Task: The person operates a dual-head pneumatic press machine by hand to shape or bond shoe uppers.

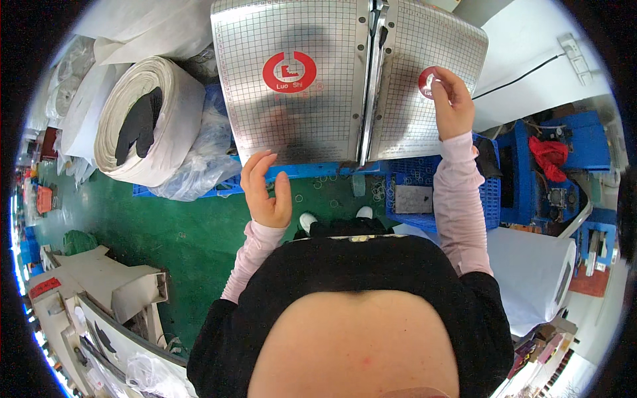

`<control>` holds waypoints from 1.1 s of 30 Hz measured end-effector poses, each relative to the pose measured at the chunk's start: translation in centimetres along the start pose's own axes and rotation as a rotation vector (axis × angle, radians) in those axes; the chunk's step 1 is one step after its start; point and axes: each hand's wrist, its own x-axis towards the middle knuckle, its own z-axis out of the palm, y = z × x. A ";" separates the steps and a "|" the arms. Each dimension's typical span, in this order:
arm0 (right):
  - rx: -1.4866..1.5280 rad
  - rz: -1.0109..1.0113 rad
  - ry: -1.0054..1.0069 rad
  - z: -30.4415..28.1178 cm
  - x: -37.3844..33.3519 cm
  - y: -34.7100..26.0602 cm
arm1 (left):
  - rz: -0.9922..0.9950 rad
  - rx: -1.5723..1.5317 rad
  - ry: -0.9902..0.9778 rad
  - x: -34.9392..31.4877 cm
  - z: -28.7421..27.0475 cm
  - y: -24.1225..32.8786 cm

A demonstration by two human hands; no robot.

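A silvery metal worktop printed with a black grid lies before me, split by a long dark metal bar. A large red round emblem marks its left part, a smaller red emblem its right part. By the front left edge is my left hand, open, with curved fingers and the thumb apart, holding nothing visible. My right hand is over the right part at the smaller emblem. Its thumb and forefinger tips come together there; anything between them is too small to make out.
At the left stands a big roll of white material with a black glove-like cloth on it, beside clear plastic wrapping. Below the worktop's right side is a blue crate. Blue machinery carries a red cloth. Small rings litter the green floor.
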 end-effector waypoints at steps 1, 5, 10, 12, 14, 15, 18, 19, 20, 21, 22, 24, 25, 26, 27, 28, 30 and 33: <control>0.128 0.020 -0.001 0.6 0.3 0.0 | -0.008 -0.004 0.019 -0.3 -0.4 0.0; 0.244 0.045 -0.016 2.0 1.4 -0.8 | -0.049 -0.018 0.071 -1.9 -1.7 -0.1; 0.345 0.158 -0.061 2.8 3.2 -0.9 | -0.109 -0.047 0.089 -2.8 -3.2 -0.7; 0.357 0.187 -0.049 3.1 3.4 -0.7 | -0.121 -0.048 0.109 -2.9 -3.6 -0.8; 0.370 0.211 -0.043 3.4 3.7 -0.4 | -0.127 -0.049 0.138 -3.1 -3.9 -1.1; 0.388 0.243 -0.031 3.6 3.9 -0.3 | -0.126 -0.049 0.147 -3.3 -4.0 -1.2; 0.442 0.283 -0.025 3.8 4.2 0.3 | -0.174 -0.065 0.168 -3.9 -3.8 -1.7; 0.480 0.294 -0.025 3.9 4.3 0.5 | -0.181 -0.092 0.182 -4.1 -3.8 -1.8; 0.482 0.293 -0.030 3.9 4.5 0.6 | -0.189 -0.119 0.195 -4.2 -3.7 -1.9; 0.492 0.295 -0.035 3.9 4.8 0.8 | -0.191 -0.117 0.199 -4.2 -3.9 -2.0; 0.501 0.297 -0.041 4.1 4.9 0.8 | -0.191 -0.126 0.168 -4.3 -4.0 -2.0; 0.499 0.301 -0.041 4.3 5.0 0.6 | -0.195 -0.132 0.138 -4.3 -4.1 -2.0; 0.495 0.303 -0.032 4.3 5.0 0.4 | -0.195 -0.141 0.136 -4.3 -4.1 -2.1; 0.495 0.303 -0.033 4.3 5.0 0.3 | -0.195 -0.150 0.133 -4.2 -4.0 -2.2; 0.503 0.303 -0.028 4.2 5.0 0.1 | -0.196 -0.150 0.133 -4.1 -3.8 -2.1; 0.511 0.303 -0.022 4.2 5.0 0.1 | -0.227 -0.197 0.172 -4.0 -3.4 -1.9; 0.503 0.303 -0.026 4.2 5.1 0.3 | -0.257 -0.246 0.209 -4.0 -3.1 -1.8; 0.471 0.312 -0.035 4.2 5.2 0.4 | -0.257 -0.258 0.208 -4.0 -2.9 -2.1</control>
